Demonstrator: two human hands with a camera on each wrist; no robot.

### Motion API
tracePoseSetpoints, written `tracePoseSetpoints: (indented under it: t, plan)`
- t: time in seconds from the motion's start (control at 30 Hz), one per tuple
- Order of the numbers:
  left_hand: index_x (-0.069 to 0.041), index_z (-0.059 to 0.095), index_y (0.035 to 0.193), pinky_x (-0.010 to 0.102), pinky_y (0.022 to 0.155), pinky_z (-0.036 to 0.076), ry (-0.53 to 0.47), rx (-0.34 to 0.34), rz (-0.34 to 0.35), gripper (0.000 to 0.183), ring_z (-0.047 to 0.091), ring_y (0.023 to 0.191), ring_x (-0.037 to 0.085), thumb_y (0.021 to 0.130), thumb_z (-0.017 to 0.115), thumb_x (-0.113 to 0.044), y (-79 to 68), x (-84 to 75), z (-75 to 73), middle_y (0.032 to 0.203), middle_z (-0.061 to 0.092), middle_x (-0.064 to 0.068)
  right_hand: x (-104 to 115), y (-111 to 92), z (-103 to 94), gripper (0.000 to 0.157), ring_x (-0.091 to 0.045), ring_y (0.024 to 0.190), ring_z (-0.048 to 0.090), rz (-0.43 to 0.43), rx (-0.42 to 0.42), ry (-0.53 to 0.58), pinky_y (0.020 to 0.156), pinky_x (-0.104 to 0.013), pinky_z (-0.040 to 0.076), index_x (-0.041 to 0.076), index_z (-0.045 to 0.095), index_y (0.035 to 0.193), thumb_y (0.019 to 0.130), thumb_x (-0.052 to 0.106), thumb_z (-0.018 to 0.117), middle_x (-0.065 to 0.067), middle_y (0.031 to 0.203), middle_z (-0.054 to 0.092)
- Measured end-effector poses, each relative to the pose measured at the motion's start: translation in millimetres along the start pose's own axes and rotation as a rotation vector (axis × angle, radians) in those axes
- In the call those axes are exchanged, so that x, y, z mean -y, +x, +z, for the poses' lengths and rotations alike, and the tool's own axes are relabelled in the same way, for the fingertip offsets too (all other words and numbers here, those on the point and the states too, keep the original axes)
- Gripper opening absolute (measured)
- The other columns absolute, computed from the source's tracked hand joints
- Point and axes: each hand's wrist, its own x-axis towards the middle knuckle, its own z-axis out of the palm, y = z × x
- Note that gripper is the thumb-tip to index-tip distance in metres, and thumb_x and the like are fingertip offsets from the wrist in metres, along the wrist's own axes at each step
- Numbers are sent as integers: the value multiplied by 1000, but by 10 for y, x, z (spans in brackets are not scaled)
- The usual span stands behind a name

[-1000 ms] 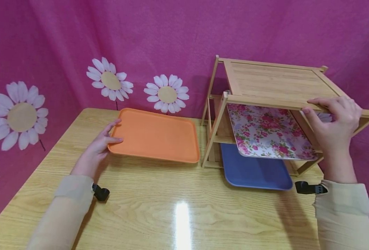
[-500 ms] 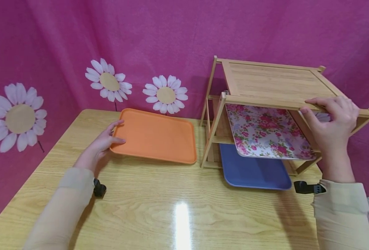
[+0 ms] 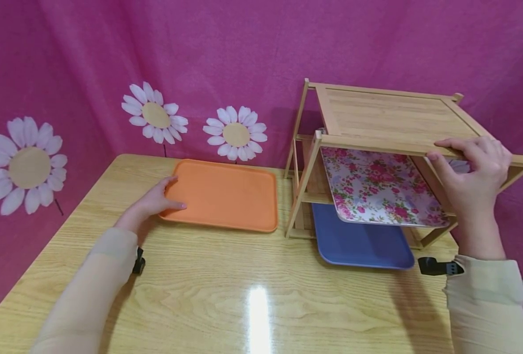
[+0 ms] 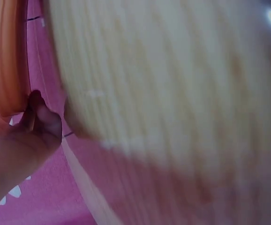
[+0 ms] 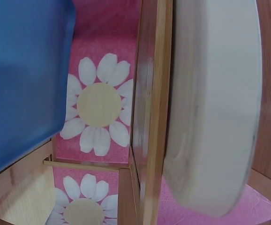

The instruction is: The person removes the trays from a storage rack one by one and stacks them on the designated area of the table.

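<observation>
Orange tray (image 3: 223, 197) has tipped flatter, left end in the left grip (image 3: 153, 200).

My left hand (image 3: 154, 200) could pass over the table (image 3: 190, 285) before the orange tray (image 3: 226, 194); rightward, the rack's leg (image 3: 302, 189) blocks me.

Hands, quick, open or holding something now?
Left hand: holding orange tray by its left end.
Right hand: gripping wooden rack by its top edge.
</observation>
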Motion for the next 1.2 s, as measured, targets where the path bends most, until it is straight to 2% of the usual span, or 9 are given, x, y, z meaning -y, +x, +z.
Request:
tracePoseSetpoints:
  t: [0.17, 0.33, 0.57, 0.73, 0.83, 1.07, 1.2]
  plan:
    - [9, 16, 146, 55, 113, 12, 144, 4, -22, 94, 12, 138, 46, 81, 74, -27, 20, 0, 25, 149, 15, 34, 10, -1, -1, 50, 1, 102, 51, -1, -1, 2, 101, -27, 24, 5, 75, 89, 71, 51, 77, 37, 83, 48]
    - [14, 15, 144, 57, 112, 17, 241, 19, -41, 94, 18, 135, 50, 83, 72, -31, 44, 10, 35, 145, 16, 40, 7, 0, 8, 49, 6, 100, 48, -7, 8, 5, 101, -27, 24, 5, 75, 90, 72, 50, 77, 37, 84, 48]
    - [19, 18, 140, 55, 108, 26, 360, 15, -17, 91, 35, 122, 47, 84, 70, -30, 36, -39, 66, 132, 28, 41, -8, -8, 20, 52, 9, 101, 47, -6, 11, 14, 103, -28, 23, 3, 75, 90, 72, 52, 76, 36, 85, 49]
    - [21, 25, 137, 54, 102, 34, 420, 3, -6, 98, 40, 111, 46, 80, 73, -43, 28, -67, 74, 123, 34, 39, 47, -9, 5, 56, 14, 99, 43, -3, 3, 19, 102, -28, 23, 0, 74, 89, 72, 54, 75, 36, 85, 48]
    - [20, 27, 137, 54, 101, 35, 435, 7, -22, 100, 39, 109, 45, 79, 72, -47, 18, -91, 72, 121, 34, 37, 85, -4, -2, 59, 16, 98, 42, -1, -1, 23, 102, -28, 23, -2, 73, 88, 73, 55, 74, 36, 84, 48]
    - [16, 27, 140, 56, 103, 32, 434, -1, -75, 90, 34, 113, 45, 83, 71, -38, -28, -151, 83, 129, 30, 37, 33, 2, 2, 56, 15, 99, 43, -5, 3, 16, 102, -28, 23, 1, 74, 89, 72, 54, 75, 36, 84, 48]
    - [16, 30, 138, 56, 102, 32, 447, -27, -62, 86, 33, 114, 46, 84, 70, -37, -65, -164, 76, 128, 32, 37, -4, -6, -2, 50, 11, 100, 46, -9, 10, 13, 102, -28, 23, 4, 75, 91, 72, 50, 77, 36, 85, 48]
